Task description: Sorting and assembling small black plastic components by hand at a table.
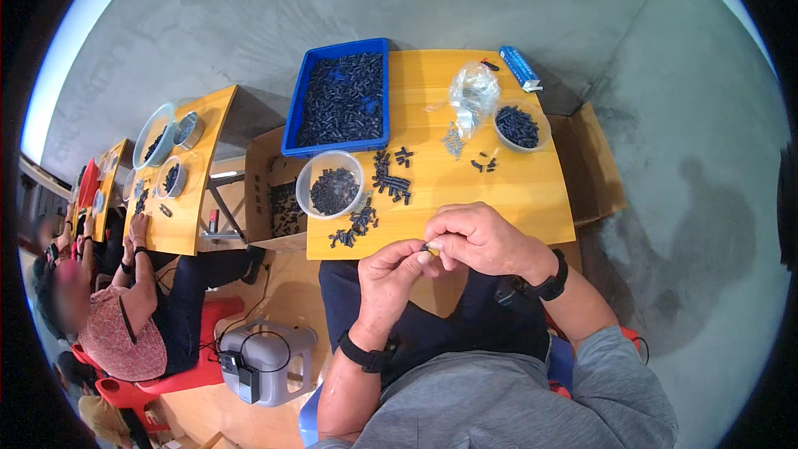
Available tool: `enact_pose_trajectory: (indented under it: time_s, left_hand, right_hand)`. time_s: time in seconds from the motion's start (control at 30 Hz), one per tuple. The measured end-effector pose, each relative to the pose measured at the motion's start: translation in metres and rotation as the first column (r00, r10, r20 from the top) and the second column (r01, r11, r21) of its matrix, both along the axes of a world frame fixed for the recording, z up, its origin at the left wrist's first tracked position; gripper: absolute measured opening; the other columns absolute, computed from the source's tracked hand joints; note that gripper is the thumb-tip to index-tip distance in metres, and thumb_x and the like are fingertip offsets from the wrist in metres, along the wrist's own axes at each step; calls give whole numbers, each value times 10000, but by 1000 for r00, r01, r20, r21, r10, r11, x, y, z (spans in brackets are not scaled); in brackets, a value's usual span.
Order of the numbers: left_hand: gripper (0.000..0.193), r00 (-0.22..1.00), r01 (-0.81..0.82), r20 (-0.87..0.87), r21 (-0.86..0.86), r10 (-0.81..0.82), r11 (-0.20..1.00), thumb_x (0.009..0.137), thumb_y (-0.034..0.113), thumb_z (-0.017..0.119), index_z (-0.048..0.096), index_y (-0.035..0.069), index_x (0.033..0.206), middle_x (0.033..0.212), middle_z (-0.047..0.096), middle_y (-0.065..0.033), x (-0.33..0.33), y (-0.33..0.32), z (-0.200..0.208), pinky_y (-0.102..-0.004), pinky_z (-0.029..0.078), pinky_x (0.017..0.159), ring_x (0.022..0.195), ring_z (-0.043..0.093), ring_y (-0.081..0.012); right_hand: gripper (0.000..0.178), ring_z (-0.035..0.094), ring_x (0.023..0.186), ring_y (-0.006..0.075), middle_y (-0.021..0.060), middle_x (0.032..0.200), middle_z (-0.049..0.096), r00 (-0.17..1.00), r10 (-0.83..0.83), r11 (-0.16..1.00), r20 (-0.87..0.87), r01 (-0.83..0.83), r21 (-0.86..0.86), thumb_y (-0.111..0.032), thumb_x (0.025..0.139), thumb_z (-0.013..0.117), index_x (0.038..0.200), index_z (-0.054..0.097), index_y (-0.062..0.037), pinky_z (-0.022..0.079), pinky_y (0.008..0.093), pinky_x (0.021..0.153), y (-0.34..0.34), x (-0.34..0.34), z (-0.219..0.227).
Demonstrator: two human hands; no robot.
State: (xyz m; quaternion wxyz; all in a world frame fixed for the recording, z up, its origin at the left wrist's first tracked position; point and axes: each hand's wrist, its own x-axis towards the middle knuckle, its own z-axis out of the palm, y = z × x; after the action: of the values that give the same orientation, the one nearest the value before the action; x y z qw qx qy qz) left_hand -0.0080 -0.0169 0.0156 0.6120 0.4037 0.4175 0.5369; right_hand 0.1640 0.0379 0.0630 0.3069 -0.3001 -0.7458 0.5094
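Left hand point(389, 276) and right hand point(478, 239) pinch one small black part point(426, 246) between fingertips just short of the tabletop point(515, 191); a loosened pinch could drop it into the lap.

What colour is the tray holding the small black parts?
Blue: the tray, seen best in the head view.

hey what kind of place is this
Probably a small assembly workshop: a blue tray heaped with small black parts, round bowls of the same, and another person at a matching wooden table alongside.

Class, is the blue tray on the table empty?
No, the blue tray is filled with small black parts.
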Motion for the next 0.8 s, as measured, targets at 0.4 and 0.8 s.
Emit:
enact_pose_trajectory:
  time_s: [0.4,0.8]
  left_hand:
    - [111,993,84,-82,-13,-85,996,852,-7,608,654,-58,939,779,658,-75,1,-7,2,-239,505,619,653,620,-132]
    - [118,992,41,125,-99,-29,994,868,-14,580,641,-58,959,840,662,-96,4,-6,14,-252,528,605,647,621,-136]
  right_hand:
    - [86,597,544,174,113,672,574,953,182,980,242,-196,35,-39,850,532,861,596,16,470,303,497,9,6,12]
    - [43,586,545,130,75,673,595,998,-51,998,39,52,-19,-36,829,586,842,607,-1,462,267,501,-11,2,14]
